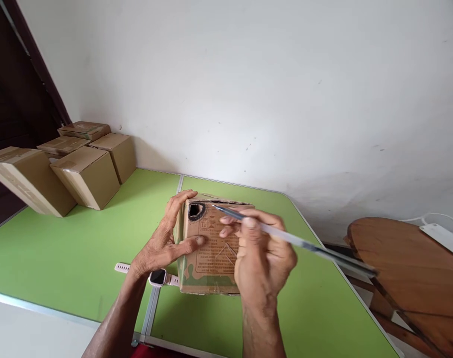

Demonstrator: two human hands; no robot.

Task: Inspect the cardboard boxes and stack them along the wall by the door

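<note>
A brown cardboard box (207,263) with printed text and a green patch is in the middle of the head view, on the green table. Near its upper left corner is a hole (194,211) ringed in black. My left hand (174,236) grips the box's left side, thumb on the printed face and fingers over the top edge. In my right hand (262,248) is a pen (282,234), its tip near the box's upper edge, to the right of the hole; I cannot tell whether it touches. My right hand hides the box's right part.
Several closed cardboard boxes (87,174) stand at the table's far left. A smartwatch with a pale pink strap (158,277) lies left of the held box. To the right is a brown wooden surface (405,258) with a white power strip (444,241). A white wall (249,89) rises behind.
</note>
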